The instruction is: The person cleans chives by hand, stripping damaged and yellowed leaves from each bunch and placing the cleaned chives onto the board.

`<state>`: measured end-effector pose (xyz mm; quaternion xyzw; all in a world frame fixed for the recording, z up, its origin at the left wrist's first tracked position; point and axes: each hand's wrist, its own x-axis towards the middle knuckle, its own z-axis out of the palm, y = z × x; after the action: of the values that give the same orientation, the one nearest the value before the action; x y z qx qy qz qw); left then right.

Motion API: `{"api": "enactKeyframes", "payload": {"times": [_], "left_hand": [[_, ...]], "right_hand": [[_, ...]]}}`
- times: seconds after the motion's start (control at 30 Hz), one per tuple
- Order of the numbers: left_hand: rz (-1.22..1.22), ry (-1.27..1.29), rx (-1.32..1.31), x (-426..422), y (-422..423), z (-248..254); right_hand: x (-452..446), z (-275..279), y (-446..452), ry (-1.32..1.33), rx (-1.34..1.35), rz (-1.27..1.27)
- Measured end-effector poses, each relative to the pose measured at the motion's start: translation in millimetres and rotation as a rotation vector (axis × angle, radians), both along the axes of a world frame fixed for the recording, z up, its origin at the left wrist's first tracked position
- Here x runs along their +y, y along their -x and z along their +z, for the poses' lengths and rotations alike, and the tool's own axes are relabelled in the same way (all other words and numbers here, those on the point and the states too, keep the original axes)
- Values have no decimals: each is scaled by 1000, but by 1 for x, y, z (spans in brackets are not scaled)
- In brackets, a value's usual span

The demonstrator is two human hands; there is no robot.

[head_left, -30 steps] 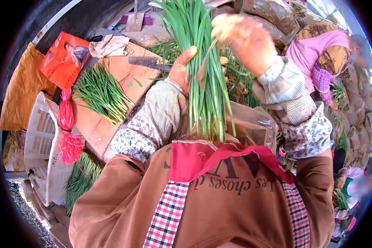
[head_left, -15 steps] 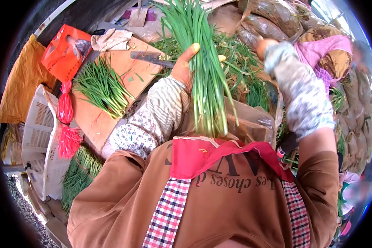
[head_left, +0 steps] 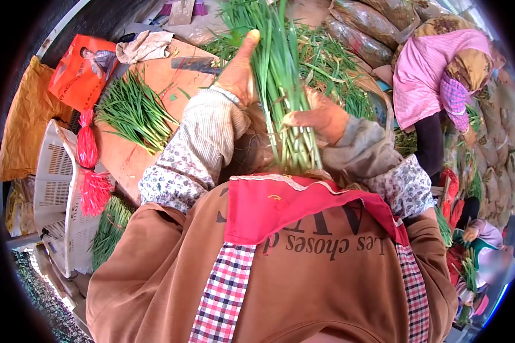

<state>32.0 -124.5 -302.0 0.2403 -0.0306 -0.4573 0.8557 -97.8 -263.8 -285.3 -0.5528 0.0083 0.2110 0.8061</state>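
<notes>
A bunch of long green leafy stalks (head_left: 274, 74) hangs in front of my chest, pale ends down. My left hand (head_left: 238, 71) is wrapped round its left side, thumb up. Lower on the right side, my right hand (head_left: 320, 116) grips the bunch near the pale stem ends, thumb across the front. Both hands look gloved or stained orange. A smaller pile of green stalks (head_left: 134, 111) lies on an orange-brown board (head_left: 120, 166), with a dark flat blade (head_left: 194, 64) at the board's far edge.
Left are a red bag (head_left: 83, 71), red ties (head_left: 87, 143), a white crate (head_left: 57, 188) and a tied green bundle (head_left: 110, 228). Loose greens (head_left: 332, 74) lie beyond my hands. Filled plastic sacks (head_left: 360, 40) stand behind. A person in pink (head_left: 418, 74) bends at the right; another person sits lower right.
My right hand went out to the far right, then came back and took hold of the lower part of the bunch. My left hand has kept its hold and moved slightly up and left.
</notes>
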Motion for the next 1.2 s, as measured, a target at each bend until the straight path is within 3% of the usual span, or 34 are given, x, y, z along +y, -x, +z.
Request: {"api": "enactKeyframes", "payload": {"times": [0.03, 0.13, 0.17, 0.2, 0.27, 0.33, 0.43, 0.5, 0.6, 0.63, 0.73, 0.77, 0.9, 1.0, 1.07, 1.2], "left_hand": [[-38, -11, -17, 6, -4, -4], [-54, -167, -151, 8, -2, -13], [-117, -147, -171, 10, -8, -23], [-273, 3, -226, 9, -13, -24], [-238, 52, -193, 7, -7, -31], [-243, 256, -242, -2, 2, -28], [-214, 207, -227, -1, 4, -20], [-204, 314, -210, -1, 5, -19], [-194, 402, -215, -1, 4, -21], [-201, 428, -225, -1, 2, -23], [-178, 447, -161, 2, 11, -15], [-186, 441, -182, 0, 11, -14], [-182, 416, -233, -3, 14, -17], [-220, 481, -150, 1, 7, -25], [-248, 487, -176, 3, 1, -31], [-320, 577, -279, -2, -4, -25]], "right_hand": [[-4, 13, 1, -1, -19, 59], [-12, 20, 2, 392, -121, 165], [-11, 10, 1, 370, -232, 129], [-10, 11, -2, 545, -280, 185], [-10, 16, -10, 894, -372, 294], [4, 26, -6, 980, -407, 274], [29, 50, 7, 1326, -374, 239], [42, 80, 14, 1496, -361, 270], [19, 66, 13, 1456, -342, 60], [27, 103, 17, 1463, -117, 86], [9, 71, 17, 897, -492, -125], [7, 59, 13, 899, -598, -192], [6, 41, -3, 1295, -853, -15], [-2, 42, -15, 1351, -1268, -77], [1, 58, -12, 1396, -1250, -304], [-15, 63, -36, 1474, -1245, -489]]}}
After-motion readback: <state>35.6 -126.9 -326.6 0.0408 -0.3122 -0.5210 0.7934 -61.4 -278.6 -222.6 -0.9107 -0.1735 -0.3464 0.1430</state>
